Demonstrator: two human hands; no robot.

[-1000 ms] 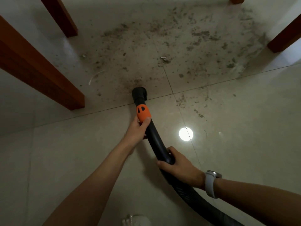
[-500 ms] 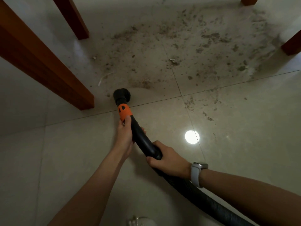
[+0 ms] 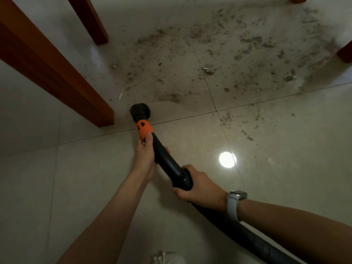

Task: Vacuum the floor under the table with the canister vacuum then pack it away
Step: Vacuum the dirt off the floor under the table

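The black vacuum nozzle [image 3: 140,110] rests on the tiled floor beside the near left table leg [image 3: 83,96]. An orange collar [image 3: 143,129] sits just behind it on the black wand [image 3: 165,159]. My left hand [image 3: 145,153] grips the wand right below the collar. My right hand [image 3: 198,189] grips the wand's bent end, where the ribbed black hose [image 3: 247,237] leaves toward the lower right. Dark dirt [image 3: 238,54] is scattered over the floor beyond the nozzle, with a pale swept strip [image 3: 167,108] right of it. The canister is out of view.
A second wooden table leg [image 3: 91,21] stands at the back left and another leg [image 3: 345,54] at the right edge. A white sliver [image 3: 126,89] lies near the nozzle. A bright lamp reflection [image 3: 227,159] shines on the tile. A white shoe [image 3: 167,258] shows at the bottom.
Both hands have swept the wand to the left, so the nozzle went from the dirt's front edge to beside the near table leg, leaving a cleaner strip behind.
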